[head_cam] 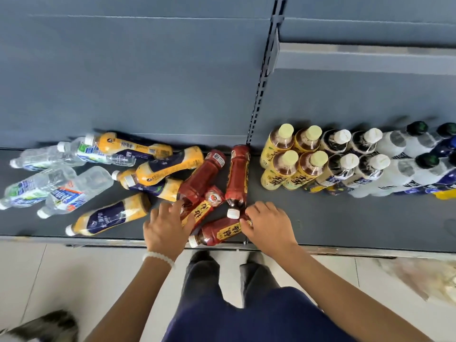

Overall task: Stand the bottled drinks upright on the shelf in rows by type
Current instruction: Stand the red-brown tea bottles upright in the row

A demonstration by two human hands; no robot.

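Head view: both hands are down among the red bottles (237,174) lying tumbled on the shelf (320,218). The left hand (167,228) has fingers curled over one red bottle (197,211); the right hand (269,225) pinches the base of another (219,233) near the shelf edge. Full plastic bottles should feel fairly heavy, stiff and smooth, prone to rolling; gripping round the labelled middle looks safest. Upright rows (320,164) stand to the right.

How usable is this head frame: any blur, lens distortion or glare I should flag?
Head view: strong wide-angle bending, the shelf edge and upright post lean. Lying red bottles and both hands, left hand and right hand, are fairly sharp; bottom corners smear. Lighting is soft and even, without harsh glare.
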